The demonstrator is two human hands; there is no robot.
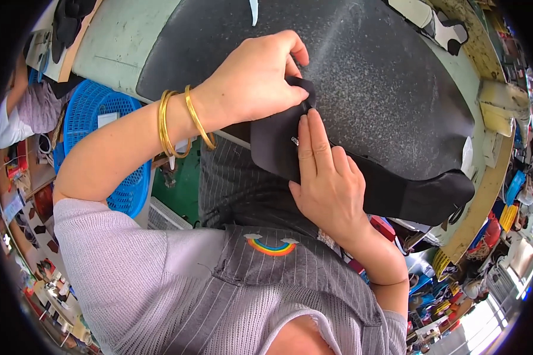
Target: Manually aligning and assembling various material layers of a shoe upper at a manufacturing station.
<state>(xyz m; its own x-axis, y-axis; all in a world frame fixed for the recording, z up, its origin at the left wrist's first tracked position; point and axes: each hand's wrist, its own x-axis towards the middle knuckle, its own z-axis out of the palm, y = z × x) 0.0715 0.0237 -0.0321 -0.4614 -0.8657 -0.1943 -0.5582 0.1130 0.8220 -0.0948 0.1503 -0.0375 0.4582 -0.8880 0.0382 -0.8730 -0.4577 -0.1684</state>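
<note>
A soft black fabric piece (272,142) with a small pale mark lies over the near edge of a dark, speckled work mat. My left hand (249,77), with gold bangles on its wrist, reaches across from the left. Its thumb and bent fingers pinch the far edge of the fabric. My right hand (331,171) lies flat on the same piece, fingers stretched, fingertips just below the left thumb. To the right, a longer black strip (391,192) runs along the mat's near edge; my right hand hides whether it joins the fabric piece.
The dark mat (385,89) covers much of the pale table (118,47). A blue plastic basket (133,189) stands left below the table edge. Cut pieces (435,26) lie at the far right. Another person's arm (19,83) shows at far left. Cluttered shelves fill the right side.
</note>
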